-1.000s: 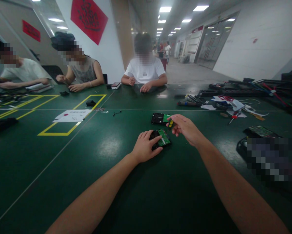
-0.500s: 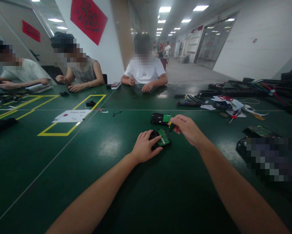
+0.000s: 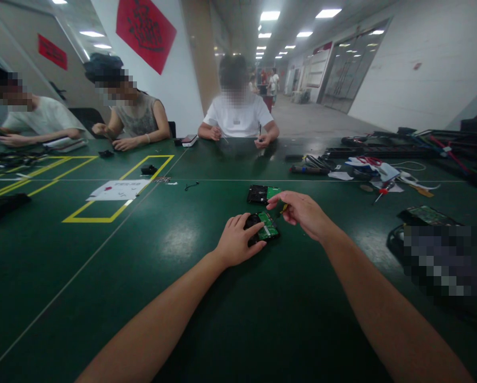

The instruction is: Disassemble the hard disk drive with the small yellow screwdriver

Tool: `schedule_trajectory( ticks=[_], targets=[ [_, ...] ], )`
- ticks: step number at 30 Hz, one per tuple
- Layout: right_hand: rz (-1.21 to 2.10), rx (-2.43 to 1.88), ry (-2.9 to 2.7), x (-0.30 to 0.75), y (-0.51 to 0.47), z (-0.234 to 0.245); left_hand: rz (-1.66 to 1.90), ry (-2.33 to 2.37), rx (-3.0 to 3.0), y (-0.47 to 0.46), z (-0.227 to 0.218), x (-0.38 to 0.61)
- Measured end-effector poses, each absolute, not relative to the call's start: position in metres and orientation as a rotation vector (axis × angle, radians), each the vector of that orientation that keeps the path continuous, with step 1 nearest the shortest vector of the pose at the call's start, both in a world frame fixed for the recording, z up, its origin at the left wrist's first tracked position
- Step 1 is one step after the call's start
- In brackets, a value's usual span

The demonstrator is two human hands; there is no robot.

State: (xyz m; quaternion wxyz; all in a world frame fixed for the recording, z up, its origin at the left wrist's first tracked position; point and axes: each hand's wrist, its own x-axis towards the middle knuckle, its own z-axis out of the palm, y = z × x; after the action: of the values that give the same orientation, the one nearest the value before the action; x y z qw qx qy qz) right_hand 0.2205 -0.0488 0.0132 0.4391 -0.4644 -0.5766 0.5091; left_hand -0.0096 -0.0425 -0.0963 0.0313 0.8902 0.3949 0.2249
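Observation:
My left hand (image 3: 235,242) lies over a hard drive (image 3: 268,227) with its green circuit board facing up. Its fingers rest across the drive's left part and the thumb sits along the near edge, holding it against the table. Just right of the drive, my right hand (image 3: 300,210) holds a small screwdriver (image 3: 284,209) with yellow on its handle. The index finger is stretched out over it, and the thin tip is too dark to make out against the drive's right edge. Behind them lies a second hard drive (image 3: 260,193), black and green, partly covered by my right fingers.
On the green table (image 3: 174,319), a red screwdriver (image 3: 384,191), cables and papers lie at right. Another circuit-board device (image 3: 427,215) stands near the right edge. A white paper (image 3: 118,190) lies at left inside yellow tape. Several people sit across the table.
My right index finger has lifted and stretched forward, and the screwdriver leans differently. The left hand and both drives stay put. The person opposite has raised a thin tool.

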Motion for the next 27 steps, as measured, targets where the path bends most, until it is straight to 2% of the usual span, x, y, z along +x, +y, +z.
schedule_trajectory(
  ticks=[27],
  targets=[
    [1.501,-1.001,-1.213,0.2173,-0.0534,0.0181,0.69,1.224,2.766,-0.0418,-0.0982,-0.0096]
  ],
)
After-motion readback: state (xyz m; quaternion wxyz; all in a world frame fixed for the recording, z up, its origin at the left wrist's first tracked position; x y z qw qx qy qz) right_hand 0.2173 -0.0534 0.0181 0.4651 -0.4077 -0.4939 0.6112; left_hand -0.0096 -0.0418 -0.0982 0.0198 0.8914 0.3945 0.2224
